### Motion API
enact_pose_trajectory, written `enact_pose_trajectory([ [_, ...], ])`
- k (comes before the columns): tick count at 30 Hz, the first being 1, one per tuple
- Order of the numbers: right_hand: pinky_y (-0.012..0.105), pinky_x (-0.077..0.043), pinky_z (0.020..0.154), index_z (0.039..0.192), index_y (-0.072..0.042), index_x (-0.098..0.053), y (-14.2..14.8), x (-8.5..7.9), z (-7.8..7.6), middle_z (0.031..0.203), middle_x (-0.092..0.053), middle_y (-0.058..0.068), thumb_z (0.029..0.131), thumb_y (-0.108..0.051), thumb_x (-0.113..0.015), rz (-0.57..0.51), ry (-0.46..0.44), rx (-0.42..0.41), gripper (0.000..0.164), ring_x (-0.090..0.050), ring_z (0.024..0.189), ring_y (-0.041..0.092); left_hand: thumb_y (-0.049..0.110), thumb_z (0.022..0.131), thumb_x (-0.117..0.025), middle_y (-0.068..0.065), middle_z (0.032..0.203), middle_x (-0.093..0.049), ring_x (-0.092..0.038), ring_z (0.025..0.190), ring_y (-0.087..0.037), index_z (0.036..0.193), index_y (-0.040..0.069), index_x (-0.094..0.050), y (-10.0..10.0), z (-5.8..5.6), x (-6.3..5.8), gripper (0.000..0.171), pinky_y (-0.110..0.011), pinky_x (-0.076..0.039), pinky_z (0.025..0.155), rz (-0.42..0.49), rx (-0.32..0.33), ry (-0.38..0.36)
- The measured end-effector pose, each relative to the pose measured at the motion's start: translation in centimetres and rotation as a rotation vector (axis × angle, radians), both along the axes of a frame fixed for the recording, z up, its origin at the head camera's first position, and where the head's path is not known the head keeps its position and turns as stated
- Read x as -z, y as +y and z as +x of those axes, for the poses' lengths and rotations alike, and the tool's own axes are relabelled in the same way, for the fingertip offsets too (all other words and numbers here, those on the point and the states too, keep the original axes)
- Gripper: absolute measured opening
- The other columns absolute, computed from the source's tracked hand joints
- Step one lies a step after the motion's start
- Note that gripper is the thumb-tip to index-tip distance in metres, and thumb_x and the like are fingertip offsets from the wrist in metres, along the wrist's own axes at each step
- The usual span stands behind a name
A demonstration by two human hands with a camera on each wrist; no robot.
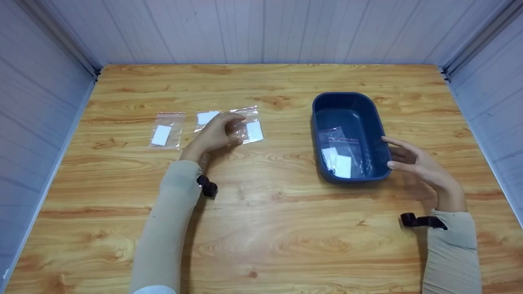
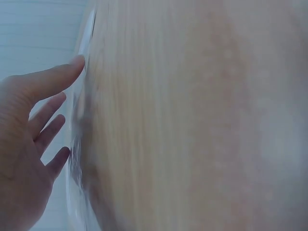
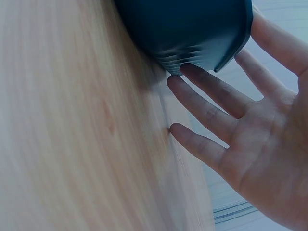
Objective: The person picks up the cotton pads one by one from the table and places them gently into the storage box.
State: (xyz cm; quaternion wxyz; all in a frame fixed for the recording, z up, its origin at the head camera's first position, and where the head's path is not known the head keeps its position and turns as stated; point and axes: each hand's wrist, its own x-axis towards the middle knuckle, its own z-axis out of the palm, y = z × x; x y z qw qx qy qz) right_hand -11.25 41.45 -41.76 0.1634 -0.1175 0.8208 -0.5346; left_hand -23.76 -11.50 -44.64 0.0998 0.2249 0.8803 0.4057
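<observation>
My left hand (image 1: 214, 134) hovers low at a small clear zip bag (image 1: 255, 131) with a white rectangular piece inside. In the left wrist view, the thumb and fingers (image 2: 57, 77) are spread apart, right at the edge of clear plastic (image 2: 79, 178). Two similar bags lie to the left: one zip bag (image 1: 208, 117) partly behind the hand, another zip bag (image 1: 162, 135) farther out. My right hand (image 1: 425, 167) is at the right side of a dark blue plastic bin (image 1: 347, 116), its fingertips at the rim and outer wall, fingers mostly straight.
Inside the bin, two clear bags with white pieces (image 1: 343, 165) overlap at the near end. The wood-grain table (image 1: 269, 228) is bounded by pale panel walls (image 1: 265, 32) at the back and both sides. Each wrist wears a small black camera mount (image 1: 209, 188).
</observation>
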Motion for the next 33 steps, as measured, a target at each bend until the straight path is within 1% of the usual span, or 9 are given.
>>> enact_pose_trajectory([
  [2,0.019,-0.047,0.093,0.155,-0.013,-0.033,-0.02,0.04,-0.02,0.151,-0.041,0.010,0.099,-0.004,-0.059,-0.006,0.005,-0.003,0.063,-0.048,0.125,0.005,0.004,0.078,-0.084,-0.011,0.138,-0.054,-0.048,0.126,-0.027,0.138,0.006,-0.057,-0.16,-0.15,0.08,0.066,-0.038,-0.028,0.114,-0.016,0.002,0.005],
  [5,0.019,-0.047,0.093,0.155,-0.012,-0.032,-0.02,0.17,-0.03,0.152,-0.040,0.009,0.099,-0.002,-0.058,-0.020,0.013,-0.015,0.063,-0.048,0.126,0.006,0.006,0.077,-0.085,-0.012,0.140,-0.053,-0.045,0.132,-0.027,0.139,0.006,-0.056,-0.33,-0.22,0.20,0.068,-0.038,-0.024,0.116,-0.026,0.003,-0.009],
  [7,0.019,-0.047,0.094,0.155,-0.012,-0.032,-0.04,0.19,-0.01,0.152,-0.040,0.008,0.099,-0.002,-0.058,-0.028,0.009,-0.018,0.063,-0.048,0.126,0.006,0.007,0.078,-0.085,-0.011,0.141,-0.054,-0.045,0.132,-0.027,0.139,0.008,-0.057,-0.36,-0.20,0.23,0.067,-0.038,-0.028,0.114,-0.031,-0.001,-0.026],
  [9,0.019,-0.047,0.094,0.155,-0.012,-0.031,-0.03,0.18,-0.02,0.151,-0.041,0.007,0.099,-0.001,-0.057,-0.029,0.010,-0.020,0.063,-0.048,0.126,0.006,0.008,0.079,-0.084,-0.009,0.140,-0.055,-0.045,0.132,-0.027,0.138,0.009,-0.058,-0.36,-0.18,0.22,0.064,-0.038,-0.029,0.114,-0.040,-0.004,-0.033],
  [13,0.019,-0.047,0.093,0.155,-0.011,-0.032,-0.01,0.10,-0.09,0.149,-0.043,0.008,0.099,-0.002,-0.058,-0.020,0.016,-0.015,0.063,-0.049,0.125,0.006,0.010,0.081,-0.082,-0.008,0.137,-0.057,-0.047,0.129,-0.026,0.134,0.010,-0.061,-0.29,-0.24,0.17,0.057,-0.038,-0.031,0.112,-0.064,0.000,-0.013],
  [17,0.019,-0.047,0.093,0.155,-0.011,-0.033,-0.01,0.02,-0.13,0.149,-0.042,0.011,0.099,-0.002,-0.058,-0.010,0.023,-0.005,0.062,-0.049,0.125,0.005,0.011,0.082,-0.082,-0.008,0.135,-0.058,-0.049,0.127,-0.025,0.132,0.009,-0.063,-0.24,-0.38,0.23,0.053,-0.038,-0.032,0.111,-0.075,0.009,0.012],
  [25,0.019,-0.047,0.093,0.155,-0.012,-0.032,-0.11,-0.13,-0.05,0.152,-0.038,0.015,0.099,-0.004,-0.059,0.000,0.004,0.006,0.063,-0.047,0.125,0.004,0.013,0.083,-0.081,-0.005,0.125,-0.062,-0.052,0.119,-0.023,0.127,0.010,-0.066,-0.15,-0.28,0.25,0.046,-0.037,-0.035,0.107,-0.064,-0.019,-0.007],
  [33,0.019,-0.047,0.093,0.155,-0.011,-0.032,-0.21,0.04,0.01,0.152,-0.039,0.012,0.099,-0.003,-0.058,-0.009,0.006,-0.005,0.063,-0.048,0.125,0.005,0.015,0.085,-0.080,-0.007,0.122,-0.065,-0.054,0.115,-0.024,0.124,0.009,-0.068,-0.13,-0.24,0.10,0.041,-0.038,-0.038,0.104,-0.084,-0.037,-0.002],
])
